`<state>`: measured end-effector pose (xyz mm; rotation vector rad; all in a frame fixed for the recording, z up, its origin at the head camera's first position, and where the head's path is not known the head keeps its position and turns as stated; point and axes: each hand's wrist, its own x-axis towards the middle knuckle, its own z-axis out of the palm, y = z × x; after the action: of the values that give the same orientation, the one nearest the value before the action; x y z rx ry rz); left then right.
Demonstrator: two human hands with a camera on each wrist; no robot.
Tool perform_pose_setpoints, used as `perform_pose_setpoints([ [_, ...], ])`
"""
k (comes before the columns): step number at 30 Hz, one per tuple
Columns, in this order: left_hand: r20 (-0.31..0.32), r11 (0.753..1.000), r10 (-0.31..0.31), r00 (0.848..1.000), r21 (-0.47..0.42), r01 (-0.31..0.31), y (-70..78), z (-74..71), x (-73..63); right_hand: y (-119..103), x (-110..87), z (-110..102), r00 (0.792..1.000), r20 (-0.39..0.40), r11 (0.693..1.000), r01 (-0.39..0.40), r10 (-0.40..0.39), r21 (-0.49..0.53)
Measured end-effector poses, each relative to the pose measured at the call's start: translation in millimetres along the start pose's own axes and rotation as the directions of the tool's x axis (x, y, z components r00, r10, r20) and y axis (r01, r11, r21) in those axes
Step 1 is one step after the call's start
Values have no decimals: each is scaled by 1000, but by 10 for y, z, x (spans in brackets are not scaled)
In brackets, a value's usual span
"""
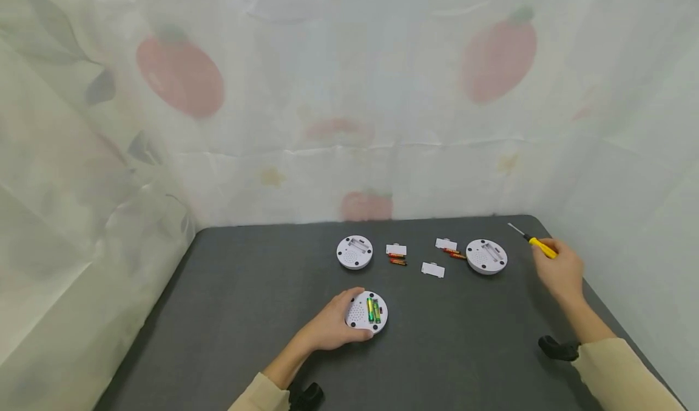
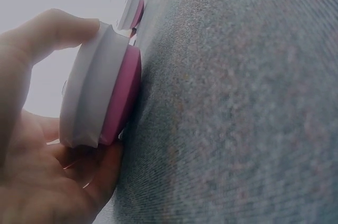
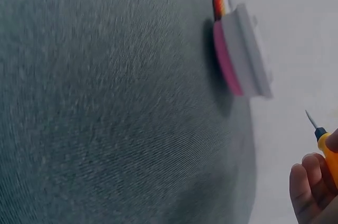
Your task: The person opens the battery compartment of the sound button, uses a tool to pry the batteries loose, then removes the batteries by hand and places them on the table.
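My left hand [image 1: 334, 325] grips a round white device [image 1: 357, 317] by its rim, thumb on the near side and fingers on the far side. Two green batteries [image 1: 374, 310] sit in its uncovered compartment, facing up. In the left wrist view the pink underside of this device [image 2: 122, 94] shows close over the dark table. At the far right, my right hand [image 1: 561, 270] holds a screwdriver [image 1: 543, 248] by its yellow handle, the metal tip pointing up and left. Just left of that hand lies another white device [image 1: 486, 257] with a bare battery slot.
A third white device [image 1: 355, 252] lies at the back, its slot uncovered. Between the back devices are white battery covers [image 1: 433, 269] and several orange-and-black batteries [image 1: 397, 261]. Patterned curtains [image 1: 349, 95] hang behind and beside the grey table [image 1: 246, 302].
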<state>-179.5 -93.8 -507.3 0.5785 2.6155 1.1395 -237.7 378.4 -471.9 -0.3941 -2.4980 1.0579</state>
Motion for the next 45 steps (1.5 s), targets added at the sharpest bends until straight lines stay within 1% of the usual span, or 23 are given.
perform_pose_setpoints([
  [2, 0, 1000, 1, 1000, 0, -1, -2, 1, 3, 50, 21, 15, 1000, 9, 1000, -9, 9, -5],
  [6, 5, 1000, 3, 1000, 2, -3, 2, 2, 4, 175, 31, 18, 998, 56, 999, -9, 11, -35],
  [10, 6, 1000, 11, 1000, 7, -11, 4, -2, -1, 306, 46, 12, 996, 91, 995, 4, 5, -97],
  [14, 11, 1000, 4, 1000, 4, -4, -3, -5, 2, 408, 74, -4, 992, 125, 984, -7, 29, -177],
  [15, 12, 1000, 2, 1000, 4, -2, -4, -4, 3, 424, 80, -16, 989, 140, 980, -11, 39, -199],
  [17, 15, 1000, -4, 1000, 5, 4, -7, -3, 5, 454, 92, -37, 984, 176, 967, 5, 41, -254],
  [20, 17, 1000, -5, 1000, 11, 5, -9, -3, 7, 477, 113, -76, 969, 247, 946, 53, 29, -318],
  [23, 18, 1000, -2, 1000, 13, 2, -5, -5, 9, 489, 129, -97, 952, 306, 932, 100, 13, -349],
  [26, 17, 1000, 10, 1000, 12, -10, 0, -5, 7, 491, 138, -95, 944, 330, 930, 95, 30, -355],
  [30, 17, 1000, 13, 1000, 9, -13, 8, -8, 0, 481, 136, -80, 944, 325, 933, 65, 58, -354],
  [33, 19, 1000, 0, 1000, 8, 0, 4, -8, 1, 470, 121, -84, 949, 309, 939, 54, 56, -339],
  [36, 23, 1000, -9, 1000, 7, 9, -6, -7, 3, 430, 99, -100, 960, 280, 951, 73, 14, -299],
  [38, 23, 1000, -8, 1000, 8, 8, -4, -7, 1, 378, 78, -112, 968, 251, 958, 99, -30, -267],
  [41, 17, 1000, 7, 1000, 11, -7, -1, -5, 0, 266, 37, -127, 974, 207, 964, 142, -95, -224],
  [45, 11, 1000, 13, 1000, 18, -13, 1, 3, 0, 82, -37, -143, 978, 139, 964, 182, -156, -194],
])
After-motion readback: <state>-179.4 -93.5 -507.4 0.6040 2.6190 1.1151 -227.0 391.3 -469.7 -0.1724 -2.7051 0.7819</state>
